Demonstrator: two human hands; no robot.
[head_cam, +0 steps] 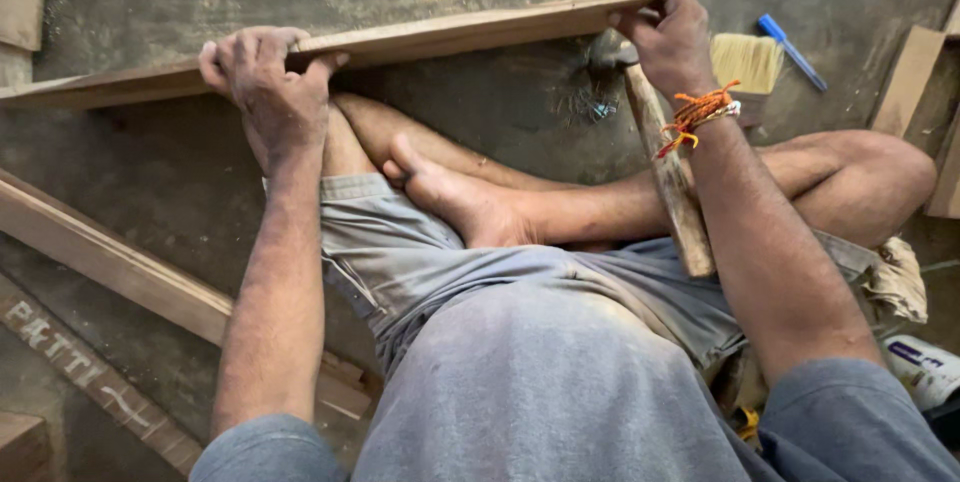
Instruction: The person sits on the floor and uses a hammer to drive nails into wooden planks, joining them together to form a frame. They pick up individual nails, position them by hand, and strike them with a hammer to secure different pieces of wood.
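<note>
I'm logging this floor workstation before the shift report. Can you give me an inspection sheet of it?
Surface: dark, stained concrete floor; the person sits on it cross-legged and barefoot.
Job's things: long thin brown wooden plank, held on edge across the knees; wooden-handled hammer leaning across the right leg, head near the plank.
Clutter: straw brush with blue handle; pale wooden batten at left; crumpled cloth; small white container.
Grips: left hand closed over the plank's top edge; right hand closed on its right end, orange thread band on the wrist.
Cables: nothing seen.
Surroundings: wooden offcuts at right; no other person seen.
</note>
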